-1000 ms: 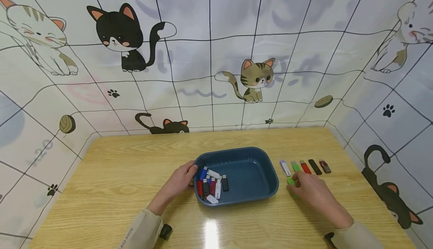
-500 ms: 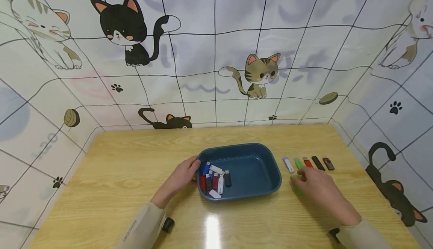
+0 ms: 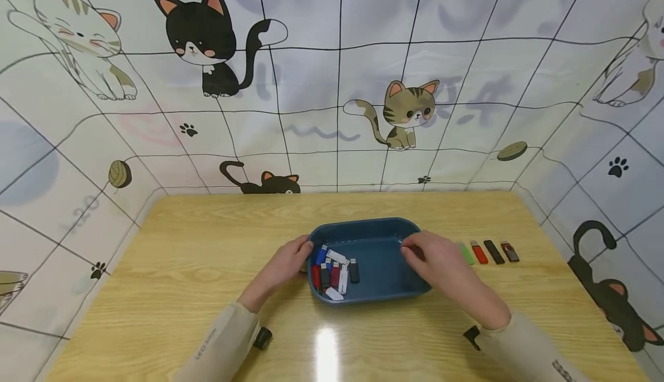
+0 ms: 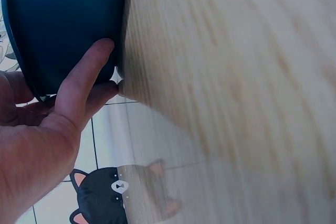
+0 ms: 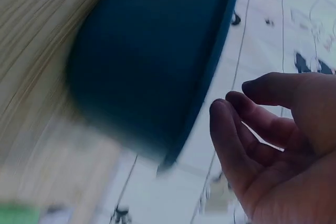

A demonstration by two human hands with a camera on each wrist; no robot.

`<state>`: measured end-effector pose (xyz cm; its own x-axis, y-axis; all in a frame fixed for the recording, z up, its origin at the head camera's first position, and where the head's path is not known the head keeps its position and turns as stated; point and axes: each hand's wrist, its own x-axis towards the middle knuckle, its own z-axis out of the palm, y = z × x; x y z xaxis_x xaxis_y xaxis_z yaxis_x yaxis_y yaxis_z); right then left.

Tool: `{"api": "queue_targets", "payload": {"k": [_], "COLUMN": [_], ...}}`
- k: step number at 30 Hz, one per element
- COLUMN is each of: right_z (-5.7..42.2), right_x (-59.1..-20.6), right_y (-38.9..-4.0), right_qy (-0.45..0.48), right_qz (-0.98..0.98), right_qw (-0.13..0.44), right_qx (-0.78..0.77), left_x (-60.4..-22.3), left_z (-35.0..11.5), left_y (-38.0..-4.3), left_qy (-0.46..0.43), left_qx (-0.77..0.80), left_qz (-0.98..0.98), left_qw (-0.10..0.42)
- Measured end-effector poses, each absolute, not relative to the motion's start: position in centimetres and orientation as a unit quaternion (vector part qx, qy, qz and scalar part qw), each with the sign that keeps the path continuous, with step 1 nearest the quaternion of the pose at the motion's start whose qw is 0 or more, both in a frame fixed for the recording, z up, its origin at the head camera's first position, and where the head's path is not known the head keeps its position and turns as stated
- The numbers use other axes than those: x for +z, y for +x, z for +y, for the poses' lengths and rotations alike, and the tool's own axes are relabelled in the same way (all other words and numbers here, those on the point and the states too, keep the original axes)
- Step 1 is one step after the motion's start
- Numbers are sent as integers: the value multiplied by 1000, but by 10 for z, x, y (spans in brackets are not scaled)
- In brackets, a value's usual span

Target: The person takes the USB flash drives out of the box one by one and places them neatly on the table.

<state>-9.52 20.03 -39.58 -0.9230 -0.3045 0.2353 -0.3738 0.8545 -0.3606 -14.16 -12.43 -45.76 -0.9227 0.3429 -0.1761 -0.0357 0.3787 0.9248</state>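
Observation:
A dark blue tray (image 3: 386,267) stands on the table, with several USB flash drives (image 3: 335,272) in blue, white, red and black gathered at its left end. My left hand (image 3: 282,261) grips the tray's left end; in the left wrist view one finger (image 4: 86,74) lies along the outer wall. Over the right end of the tray hovers my right hand (image 3: 441,261). Its fingers are loosely bent with a gap to the thumb, and nothing shows between them in the right wrist view. Right of that hand lie a green drive (image 3: 466,253), a red drive (image 3: 479,252) and a black drive (image 3: 494,252).
A dark red drive with a metal part (image 3: 510,251) ends the row on the right. The wooden table (image 3: 207,244) meets a cat-patterned cloth backdrop (image 3: 311,111) behind and at both sides. A blurred green thing (image 5: 18,214) shows low in the right wrist view.
My right hand has moved left and up from beside the front green drive to above the tray's right end. It now covers the white drive. My left hand keeps hold of the tray.

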Motion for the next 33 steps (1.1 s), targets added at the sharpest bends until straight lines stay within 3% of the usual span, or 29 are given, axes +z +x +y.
{"api": "queue_targets", "payload": {"k": [14,33], "right_z": [123,110], "right_x": [-421,-423], "right_y": [-123,-133], "right_qy": [206,193], "right_qz": [-958,-962], "right_qw": [-96,-141], "right_qx": [177,132], "left_x": [-458,-457], "left_z": [-123,-122], "left_y": [-140,-140], "left_qy": [104,98], "left_qx": [548,560], "left_qz": [810,804], "left_qw": [179,177]}}
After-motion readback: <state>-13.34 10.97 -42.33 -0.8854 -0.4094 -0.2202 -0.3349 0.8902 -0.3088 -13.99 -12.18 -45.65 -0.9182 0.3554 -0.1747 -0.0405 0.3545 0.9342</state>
